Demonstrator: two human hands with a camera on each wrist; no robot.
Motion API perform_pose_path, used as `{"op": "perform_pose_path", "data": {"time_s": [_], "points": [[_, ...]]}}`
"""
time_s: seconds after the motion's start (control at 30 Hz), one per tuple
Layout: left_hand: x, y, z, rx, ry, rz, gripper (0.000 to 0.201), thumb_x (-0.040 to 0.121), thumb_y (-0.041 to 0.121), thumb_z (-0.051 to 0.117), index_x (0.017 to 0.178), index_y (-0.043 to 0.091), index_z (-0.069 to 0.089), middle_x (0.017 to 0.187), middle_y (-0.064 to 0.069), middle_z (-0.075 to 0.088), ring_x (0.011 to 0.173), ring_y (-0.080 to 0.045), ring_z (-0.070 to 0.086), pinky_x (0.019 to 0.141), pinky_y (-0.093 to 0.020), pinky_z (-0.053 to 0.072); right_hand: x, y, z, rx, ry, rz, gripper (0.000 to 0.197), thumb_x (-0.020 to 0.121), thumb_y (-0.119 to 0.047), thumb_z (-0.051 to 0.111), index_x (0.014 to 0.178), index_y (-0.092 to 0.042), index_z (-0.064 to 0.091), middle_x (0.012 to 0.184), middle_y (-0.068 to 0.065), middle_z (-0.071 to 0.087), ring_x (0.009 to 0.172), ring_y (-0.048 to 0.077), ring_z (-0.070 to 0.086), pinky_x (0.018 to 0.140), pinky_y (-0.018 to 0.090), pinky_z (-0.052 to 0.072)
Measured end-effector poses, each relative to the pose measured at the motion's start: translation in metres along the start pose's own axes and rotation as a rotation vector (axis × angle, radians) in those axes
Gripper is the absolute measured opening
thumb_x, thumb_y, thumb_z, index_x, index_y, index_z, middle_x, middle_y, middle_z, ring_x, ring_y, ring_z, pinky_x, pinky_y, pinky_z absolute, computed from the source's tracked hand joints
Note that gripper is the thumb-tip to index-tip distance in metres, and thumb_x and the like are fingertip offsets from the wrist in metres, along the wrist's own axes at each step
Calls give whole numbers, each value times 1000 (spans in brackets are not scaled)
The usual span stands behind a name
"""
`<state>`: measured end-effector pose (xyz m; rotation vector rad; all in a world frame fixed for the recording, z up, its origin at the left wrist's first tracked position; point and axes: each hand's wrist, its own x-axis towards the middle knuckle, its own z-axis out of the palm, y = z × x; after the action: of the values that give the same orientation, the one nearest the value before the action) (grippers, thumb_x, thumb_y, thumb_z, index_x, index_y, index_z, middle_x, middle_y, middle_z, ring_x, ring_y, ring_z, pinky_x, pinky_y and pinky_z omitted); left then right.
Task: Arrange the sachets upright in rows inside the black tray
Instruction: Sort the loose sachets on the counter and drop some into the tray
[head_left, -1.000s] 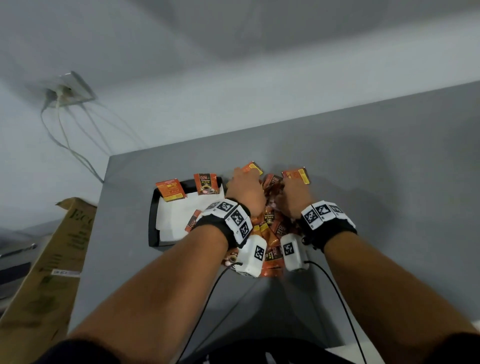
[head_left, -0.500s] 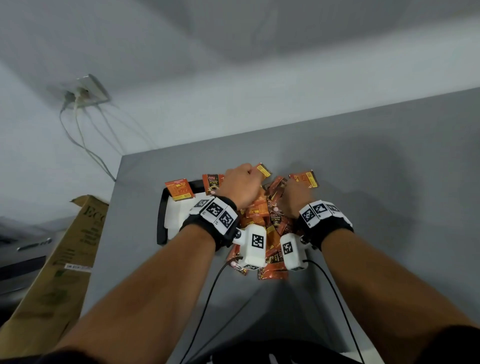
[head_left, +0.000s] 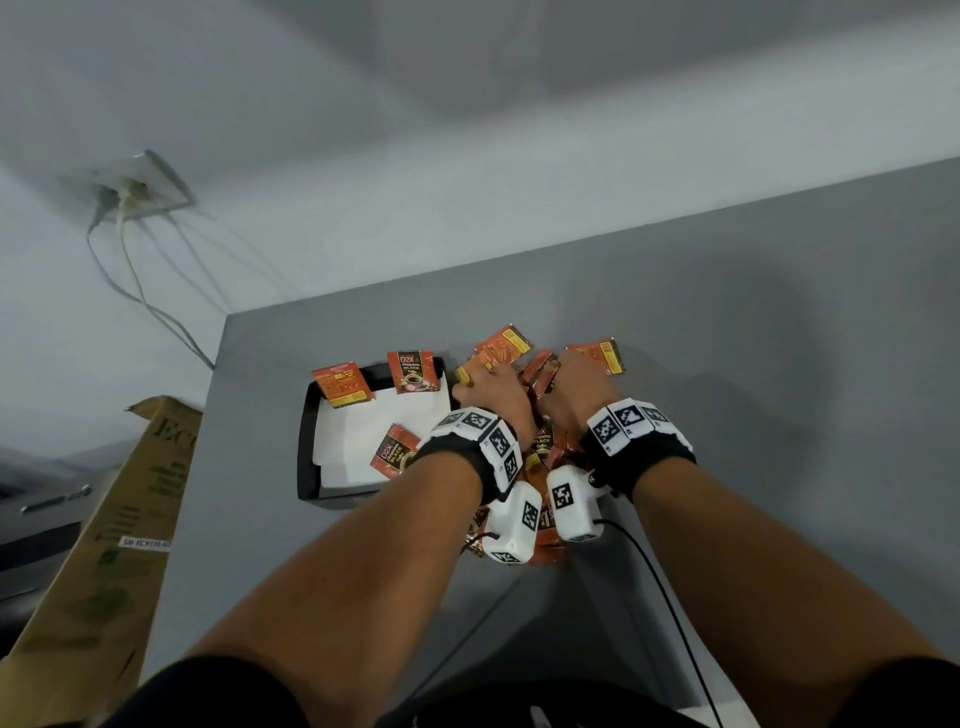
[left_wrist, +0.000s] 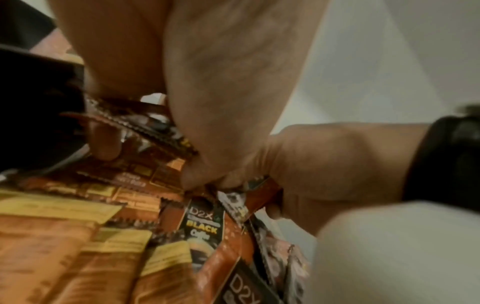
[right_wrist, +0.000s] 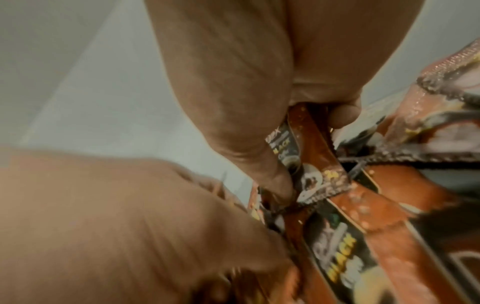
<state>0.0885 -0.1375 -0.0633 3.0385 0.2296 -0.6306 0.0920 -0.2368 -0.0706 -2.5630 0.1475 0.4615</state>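
The black tray (head_left: 307, 441), lined with white paper, sits left of my hands. Two orange-brown sachets (head_left: 340, 384) (head_left: 413, 371) lean upright on its far wall. A third sachet (head_left: 395, 452) lies flat near its right side. A loose pile of sachets (head_left: 543, 441) lies just right of the tray. My left hand (head_left: 483, 376) sits on the pile's far left and pinches sachets (left_wrist: 145, 127) between thumb and fingers. Beside it, my right hand (head_left: 566, 374) pinches one sachet (right_wrist: 306, 144) by its edge. The two hands touch over the pile.
The grey table (head_left: 727, 364) ends at a left edge just beyond the tray. A tall cardboard box (head_left: 104, 545) leans beside that edge. A wall socket (head_left: 140, 192) with hanging cables is behind. Wrist-camera cables trail toward me.
Both hands stay on the pile and shuffle sachets. The left hand has drawn slightly back from the tray, so the flat sachet in the tray shows fully.
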Motion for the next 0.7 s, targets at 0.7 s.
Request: {"op": "perform_pose_path", "data": {"time_s": [0.7], "points": [[-15,-16,-1,-106,98,220,49,95,26,57,141,19,41,141,-18,36,132,-38,37,102,-51,45,-80,52,-56,62,-135,42,33,90,-12,62,62,-25,51,63,-5,54,59,8,51,51,19,32]]}}
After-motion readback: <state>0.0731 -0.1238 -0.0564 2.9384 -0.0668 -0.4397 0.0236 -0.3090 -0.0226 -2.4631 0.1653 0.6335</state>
